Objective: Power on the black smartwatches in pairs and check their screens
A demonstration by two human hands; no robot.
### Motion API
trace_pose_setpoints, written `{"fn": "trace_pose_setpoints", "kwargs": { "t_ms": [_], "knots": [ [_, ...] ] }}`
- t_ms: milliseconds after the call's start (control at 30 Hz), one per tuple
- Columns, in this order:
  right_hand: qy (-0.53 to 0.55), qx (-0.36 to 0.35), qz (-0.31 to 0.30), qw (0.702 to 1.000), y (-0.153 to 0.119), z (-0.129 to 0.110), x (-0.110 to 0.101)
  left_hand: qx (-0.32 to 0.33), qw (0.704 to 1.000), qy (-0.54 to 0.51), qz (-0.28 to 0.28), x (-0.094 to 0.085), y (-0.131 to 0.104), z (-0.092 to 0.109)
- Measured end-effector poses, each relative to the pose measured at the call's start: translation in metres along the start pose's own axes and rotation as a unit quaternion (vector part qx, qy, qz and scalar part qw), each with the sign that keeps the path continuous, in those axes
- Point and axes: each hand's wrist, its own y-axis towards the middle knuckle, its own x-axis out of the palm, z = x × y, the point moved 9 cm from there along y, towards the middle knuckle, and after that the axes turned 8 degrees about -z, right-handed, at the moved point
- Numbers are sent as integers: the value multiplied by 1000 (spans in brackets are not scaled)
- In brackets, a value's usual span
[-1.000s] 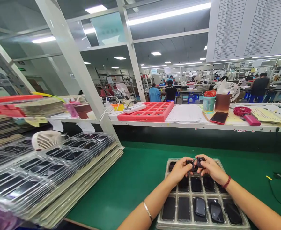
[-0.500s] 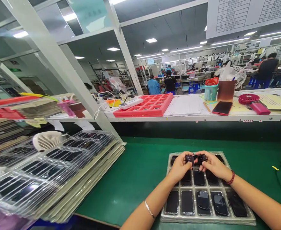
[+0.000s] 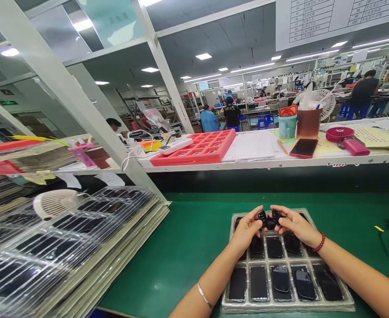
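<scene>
Over the far part of a clear plastic tray (image 3: 247,260), my left hand (image 3: 248,227) pinches a small black rounded piece (image 3: 262,216) between thumb and fingers. Opposite it, my right hand (image 3: 293,224) grips a similar black piece (image 3: 276,215). Another dark part (image 3: 270,223) shows between the two; whether they are joined I cannot tell. Dark flat rectangular pieces lie in the tray's compartments below. On top of two of them in the near row sit smaller glossy black rounded pieces (image 3: 281,279). My hands and wrists cover some far compartments.
To the left, a tall stack of filled clear trays (image 3: 115,238) carries a white fan (image 3: 55,204). A shelf (image 3: 194,167) crosses behind the green table (image 3: 181,256), bearing a red compartment tray (image 3: 210,148), papers, a phone (image 3: 303,148) and cups. A cable (image 3: 388,247) lies at right.
Both hands have turned the black pieces, so their printed flat faces now tilt away and the pieces angle inward. The camera view has shifted slightly.
</scene>
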Motion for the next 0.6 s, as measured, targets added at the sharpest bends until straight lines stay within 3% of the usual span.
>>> {"fn": "trace_pose_setpoints", "kwargs": {
  "t_ms": [200, 600],
  "knots": [
    [-55, -10, -35, 998, -2, -5, 7, 3, 999, 10, -39, 7, 1, -3],
    [-74, -9, -42, 996, -2, -6, 9, -3, 999, 18, -41, 8, -1, -5]
  ]
}}
